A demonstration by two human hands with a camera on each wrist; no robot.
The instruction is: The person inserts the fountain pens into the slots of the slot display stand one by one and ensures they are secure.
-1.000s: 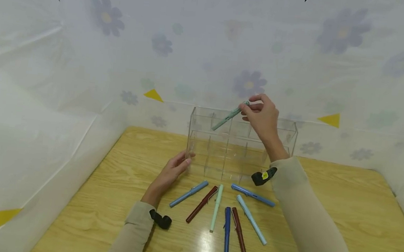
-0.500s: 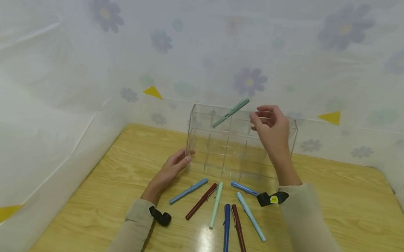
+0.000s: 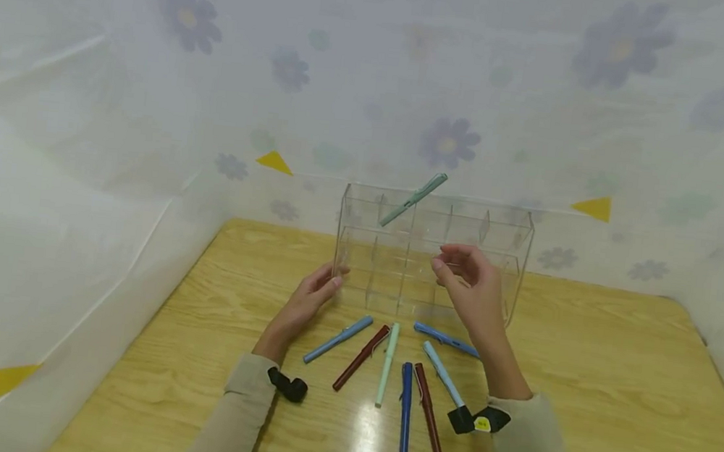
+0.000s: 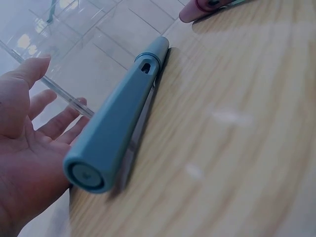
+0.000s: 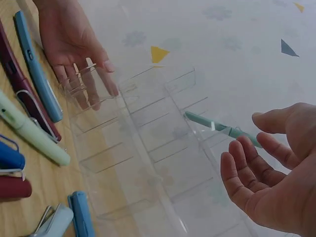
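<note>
A clear acrylic organizer (image 3: 428,221) with divided compartments in two tiers stands at the back of the table. My left hand (image 3: 303,311) rests against its left side, the thumb by the front edge and fairly straight fingers along the wall. A sage-green pen (image 3: 413,200) leans slantwise in the upper tier, its clip end sticking up past the top. My right hand (image 3: 475,288), loosely curled and holding nothing, is in front of the organizer's right half. Closest to the left hand on the table is a grey-blue pen (image 4: 116,116).
On the wooden table (image 3: 615,381) lie several more pens: maroon (image 3: 361,358), mint (image 3: 387,365), dark blue (image 3: 406,413), another maroon pen (image 3: 429,416), light blue (image 3: 442,372) and blue (image 3: 443,336), the last partly behind the right wrist. A flower-patterned sheet (image 3: 376,74) hangs behind.
My right hand has let go of the sage-green pen, drawn back to the right, and come down in front of the organizer. The pen stays leaning there. My left hand has kept its place.
</note>
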